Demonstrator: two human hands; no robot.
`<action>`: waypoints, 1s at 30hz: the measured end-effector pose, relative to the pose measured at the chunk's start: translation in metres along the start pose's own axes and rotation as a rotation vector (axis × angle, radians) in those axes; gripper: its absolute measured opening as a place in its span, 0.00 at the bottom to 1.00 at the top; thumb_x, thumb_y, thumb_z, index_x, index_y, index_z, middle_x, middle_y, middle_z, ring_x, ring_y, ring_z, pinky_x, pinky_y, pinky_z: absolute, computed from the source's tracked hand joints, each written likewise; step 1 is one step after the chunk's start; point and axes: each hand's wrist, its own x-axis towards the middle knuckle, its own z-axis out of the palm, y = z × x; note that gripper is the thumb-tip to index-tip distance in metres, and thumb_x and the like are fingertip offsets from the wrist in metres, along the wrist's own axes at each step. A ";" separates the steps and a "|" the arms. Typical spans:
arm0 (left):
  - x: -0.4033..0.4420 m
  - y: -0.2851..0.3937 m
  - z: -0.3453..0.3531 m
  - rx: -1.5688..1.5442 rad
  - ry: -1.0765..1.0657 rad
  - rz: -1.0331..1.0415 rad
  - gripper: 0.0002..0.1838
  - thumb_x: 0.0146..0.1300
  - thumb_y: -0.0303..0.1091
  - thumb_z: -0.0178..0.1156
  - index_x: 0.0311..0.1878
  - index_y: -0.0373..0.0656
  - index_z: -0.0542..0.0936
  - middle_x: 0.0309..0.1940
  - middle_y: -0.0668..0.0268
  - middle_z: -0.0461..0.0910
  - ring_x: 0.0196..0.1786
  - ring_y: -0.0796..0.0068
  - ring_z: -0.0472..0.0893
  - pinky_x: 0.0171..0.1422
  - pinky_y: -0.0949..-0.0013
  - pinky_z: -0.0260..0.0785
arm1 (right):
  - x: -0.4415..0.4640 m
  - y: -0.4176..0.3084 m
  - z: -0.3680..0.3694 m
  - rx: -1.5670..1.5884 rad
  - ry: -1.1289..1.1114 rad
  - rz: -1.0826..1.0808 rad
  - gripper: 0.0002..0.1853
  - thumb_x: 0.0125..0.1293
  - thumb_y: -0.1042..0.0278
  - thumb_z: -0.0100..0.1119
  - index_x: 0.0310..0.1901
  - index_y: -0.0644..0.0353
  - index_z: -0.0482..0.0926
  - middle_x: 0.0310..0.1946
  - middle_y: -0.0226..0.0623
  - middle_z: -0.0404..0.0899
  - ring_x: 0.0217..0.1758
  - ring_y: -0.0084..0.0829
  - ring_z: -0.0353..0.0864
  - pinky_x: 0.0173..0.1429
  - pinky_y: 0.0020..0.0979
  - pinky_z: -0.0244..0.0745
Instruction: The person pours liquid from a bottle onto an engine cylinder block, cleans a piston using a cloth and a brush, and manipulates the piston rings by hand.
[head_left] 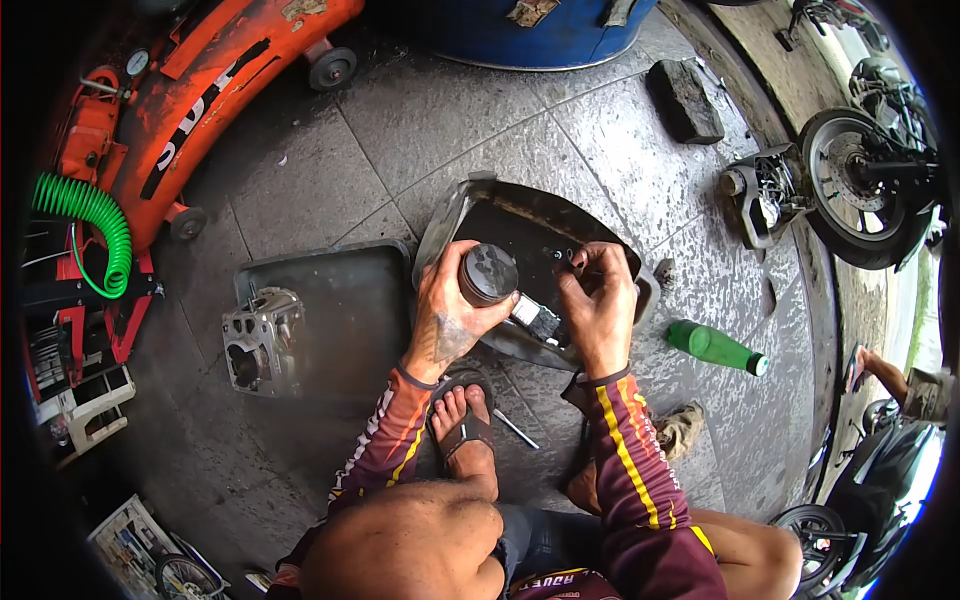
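A dark round piston (488, 272) sits in my left hand (447, 312), its flat top facing up and my fingers wrapped round its side. To the right of it, my right hand (601, 305) is pinched on a small dark part (577, 266) that is too small to name. Both hands are over a dark, grimy tray (530, 225) on the floor. Inside that tray, between my hands, lies a pale and black item (538, 318). The two hands are apart from each other.
A metal engine part (262, 342) stands in a second tray (345, 262) at left. A green bottle (717, 347) lies at right, a metal rod (516, 428) near my foot. An orange compressor (190, 130), blue drum (540, 35), dark block (686, 100) and motorcycles surround the floor.
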 end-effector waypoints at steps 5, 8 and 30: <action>0.001 -0.001 -0.004 -0.152 -0.018 -0.103 0.35 0.44 0.38 0.80 0.55 0.41 0.73 0.44 0.55 0.82 0.49 0.51 0.82 0.57 0.55 0.73 | -0.001 -0.016 0.005 0.128 -0.040 0.059 0.09 0.53 0.78 0.65 0.34 0.65 0.75 0.32 0.40 0.77 0.32 0.37 0.78 0.40 0.33 0.74; 0.000 -0.002 -0.004 -0.169 -0.027 -0.105 0.36 0.44 0.39 0.80 0.55 0.41 0.73 0.44 0.54 0.82 0.49 0.51 0.83 0.57 0.55 0.74 | 0.001 -0.021 0.004 0.132 -0.077 0.071 0.09 0.54 0.78 0.65 0.33 0.65 0.74 0.29 0.40 0.77 0.31 0.38 0.78 0.39 0.34 0.73; -0.009 -0.009 0.016 0.367 0.172 0.143 0.24 0.54 0.36 0.70 0.53 0.42 0.74 0.45 0.56 0.82 0.50 0.53 0.81 0.54 0.55 0.65 | -0.025 -0.032 0.044 0.069 -0.221 -0.071 0.16 0.71 0.67 0.56 0.56 0.63 0.82 0.57 0.46 0.82 0.63 0.43 0.79 0.65 0.42 0.69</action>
